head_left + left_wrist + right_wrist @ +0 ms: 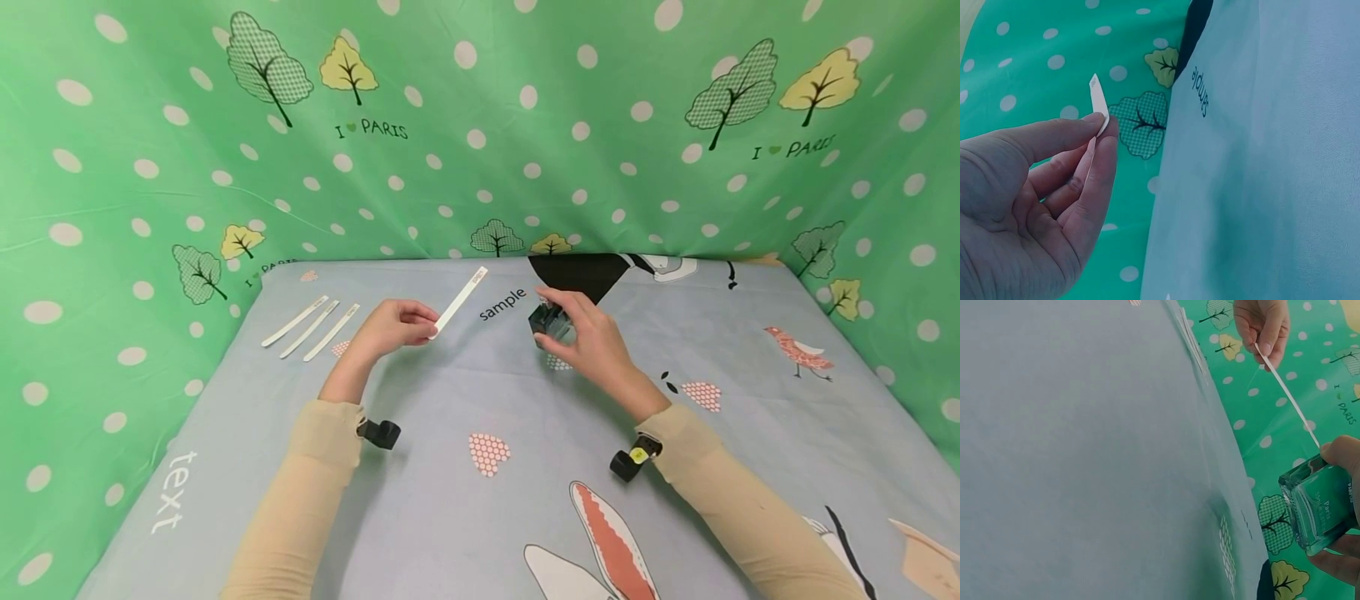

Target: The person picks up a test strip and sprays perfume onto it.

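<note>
Between thumb and fingertips my left hand (392, 327) pinches a narrow white paper strip (461, 302), perhaps a scent test strip. It slants up to the right, above the bed-like cloth surface, with small print near its upper end. My right hand (592, 335) grips a square clear-glass perfume bottle (1322, 509) with pale lettering on its face. Seen from the head, the bottle (542, 320) looks dark and tilted, its top partly hidden by the fingers. A gap separates strip and bottle in the head view.
Three similar white strips (309, 330) lie side by side at the far left of the grey-blue printed cloth (435, 400). A green dotted curtain (480, 150) hangs behind and along both sides. Each wrist wears a small black camera (384, 434).
</note>
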{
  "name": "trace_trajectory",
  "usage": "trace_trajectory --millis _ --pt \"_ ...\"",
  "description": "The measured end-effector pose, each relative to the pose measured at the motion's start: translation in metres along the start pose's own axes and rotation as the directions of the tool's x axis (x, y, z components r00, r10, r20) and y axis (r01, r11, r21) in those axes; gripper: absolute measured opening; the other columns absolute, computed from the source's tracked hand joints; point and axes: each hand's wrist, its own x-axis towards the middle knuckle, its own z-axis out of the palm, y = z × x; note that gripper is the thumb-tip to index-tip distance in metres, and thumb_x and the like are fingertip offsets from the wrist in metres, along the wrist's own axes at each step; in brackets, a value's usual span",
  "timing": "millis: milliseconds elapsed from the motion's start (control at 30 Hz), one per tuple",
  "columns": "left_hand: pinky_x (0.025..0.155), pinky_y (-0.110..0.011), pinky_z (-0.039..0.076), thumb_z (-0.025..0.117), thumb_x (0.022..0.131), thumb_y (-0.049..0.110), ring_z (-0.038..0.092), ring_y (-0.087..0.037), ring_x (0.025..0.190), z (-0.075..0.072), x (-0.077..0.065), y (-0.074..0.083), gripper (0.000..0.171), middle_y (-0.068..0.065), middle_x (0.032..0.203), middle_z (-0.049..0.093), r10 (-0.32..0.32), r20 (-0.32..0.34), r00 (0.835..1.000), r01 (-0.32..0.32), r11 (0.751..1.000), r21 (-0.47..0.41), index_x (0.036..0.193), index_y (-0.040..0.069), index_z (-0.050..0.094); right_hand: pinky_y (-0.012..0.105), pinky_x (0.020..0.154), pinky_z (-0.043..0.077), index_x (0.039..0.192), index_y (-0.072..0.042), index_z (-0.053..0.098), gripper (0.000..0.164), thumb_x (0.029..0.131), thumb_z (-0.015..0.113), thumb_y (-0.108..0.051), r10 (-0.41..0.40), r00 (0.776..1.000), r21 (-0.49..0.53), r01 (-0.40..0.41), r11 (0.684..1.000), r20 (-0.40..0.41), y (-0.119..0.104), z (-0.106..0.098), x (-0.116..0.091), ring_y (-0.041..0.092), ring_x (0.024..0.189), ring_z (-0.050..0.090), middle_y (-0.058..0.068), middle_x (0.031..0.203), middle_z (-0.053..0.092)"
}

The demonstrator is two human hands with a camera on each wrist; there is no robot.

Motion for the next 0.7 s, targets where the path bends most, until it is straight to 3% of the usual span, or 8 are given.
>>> trace_trajectory --millis 500,700 --pt "0.091 -0.037 0.061 0.068 0.093 0.008 0.070 -0.019 0.089 -0.0015 -0.0036 0.0035 0.030 -0.021 0.109 0.069 -0.015 -0.009 1.000 0.015 1.000 0.008 0.119 -0.006 0.065 0.046 0.080 0.059 0.140 -0.018 0.053 0.066 0.081 0.083 -0.021 -0.023 1.000 0.005 0.023 1.000 -0.003 -0.0004 -0.0006 -0.0026 0.028 0.113 0.064 0.010 0.126 0.063" --pt "0.086 -0.034 0.062 0.067 0.093 0.007 0.071 -0.021 0.090 -0.0022 -0.0044 0.0027 0.024 -0.012 0.098 0.071 0.000 -0.014 1.000 0.000 1.000 0.010 0.115 -0.004 0.066 0.046 0.080 0.059 0.140 -0.017 0.053 0.067 0.081 0.084 -0.022 -0.032 0.999 -0.004 0.032 0.999 -0.007 -0.0003 -0.0005 -0.0031 0.028 0.114 0.063 0.010 0.125 0.064"
